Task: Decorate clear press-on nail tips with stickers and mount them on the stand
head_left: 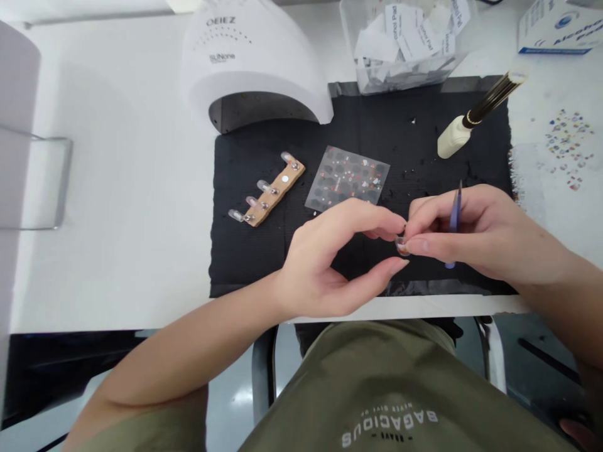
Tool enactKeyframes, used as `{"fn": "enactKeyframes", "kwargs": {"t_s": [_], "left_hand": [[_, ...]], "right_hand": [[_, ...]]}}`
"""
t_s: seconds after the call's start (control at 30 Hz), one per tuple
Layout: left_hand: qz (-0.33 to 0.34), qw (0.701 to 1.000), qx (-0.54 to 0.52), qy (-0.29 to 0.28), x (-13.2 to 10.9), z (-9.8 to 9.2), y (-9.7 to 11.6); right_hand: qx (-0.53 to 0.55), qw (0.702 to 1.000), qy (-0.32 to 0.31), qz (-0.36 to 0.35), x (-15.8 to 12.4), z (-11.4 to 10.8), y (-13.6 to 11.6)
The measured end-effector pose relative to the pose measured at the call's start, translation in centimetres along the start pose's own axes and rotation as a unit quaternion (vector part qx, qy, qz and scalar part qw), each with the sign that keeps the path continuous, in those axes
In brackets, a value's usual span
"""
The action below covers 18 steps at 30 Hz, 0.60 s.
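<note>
L hand (pixel 325 263) is curling in, w/ its fingertips (pixel 394 223) reaching a tiny clear press-on nail tip w/ reddish decor (pixel 401 246), but can't tell if it's actually gripping. R hand (pixel 475 235) is clenching slim purple tweezers (pixel 453 216), tips pointing up, and its fingers are closing in on the nail tip from the other side. Nail tip is sitting between both hands, above a black textured mat (pixel 245 251) on a white table (pixel 117 188). On the mat, left of the hands, a tan wooden strip (pixel 276 191) is carrying a row of clear nail tips on small stands. Next to it a grey sheet of patterned nail stickers (pixel 347 179) is lying flat, just beyond L hand. A cream bottle w/ black-and-gold striped brush handle (pixel 455 137) is lying at the mat's far right. Further back, a white SUNone UV nail lamp (pixel 249 56) is standing at the mat's far edge, beside a clear plastic box of white alcohol pad packets (pixel 400 44). A white alcohol pad carton (pixel 558 28) is sitting far right, and small multicoloured nail gems (pixel 568 147) are scattering across the table.
</note>
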<state>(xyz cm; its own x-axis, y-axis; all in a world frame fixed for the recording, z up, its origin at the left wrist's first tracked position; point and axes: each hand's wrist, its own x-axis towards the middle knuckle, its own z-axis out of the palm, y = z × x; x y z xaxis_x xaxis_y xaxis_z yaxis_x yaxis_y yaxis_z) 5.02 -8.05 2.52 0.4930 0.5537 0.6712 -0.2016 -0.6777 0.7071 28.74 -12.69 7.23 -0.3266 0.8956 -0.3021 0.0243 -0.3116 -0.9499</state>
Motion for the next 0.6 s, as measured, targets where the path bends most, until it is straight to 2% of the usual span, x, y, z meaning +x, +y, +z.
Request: {"fn": "enactKeyframes", "kwargs": {"t_s": [0.07,0.17,0.33,0.47,0.6], "left_hand": [[-0.01,1.0,0.008,-0.006,0.1,-0.1,0.1],[-0.062,0.998,-0.016,-0.021,0.2,-0.2,0.5],[-0.126,0.991,-0.051,-0.006,0.2,-0.2,0.9],[-0.137,0.988,-0.075,0.006,0.2,-0.3,0.8],[-0.149,0.985,-0.084,-0.002,0.1,-0.6,0.7]], "right_hand": [[-0.01,1.0,-0.006,-0.002,0.0,0.0,-0.2],[-0.032,0.999,-0.008,-0.013,0.0,-0.1,-0.5],[-0.089,0.995,0.012,-0.053,-0.3,-0.2,-0.8],[-0.16,0.98,0.025,-0.111,-0.9,0.0,-0.9],[-0.176,0.973,0.018,-0.147,-1.2,0.2,-0.9]]}}
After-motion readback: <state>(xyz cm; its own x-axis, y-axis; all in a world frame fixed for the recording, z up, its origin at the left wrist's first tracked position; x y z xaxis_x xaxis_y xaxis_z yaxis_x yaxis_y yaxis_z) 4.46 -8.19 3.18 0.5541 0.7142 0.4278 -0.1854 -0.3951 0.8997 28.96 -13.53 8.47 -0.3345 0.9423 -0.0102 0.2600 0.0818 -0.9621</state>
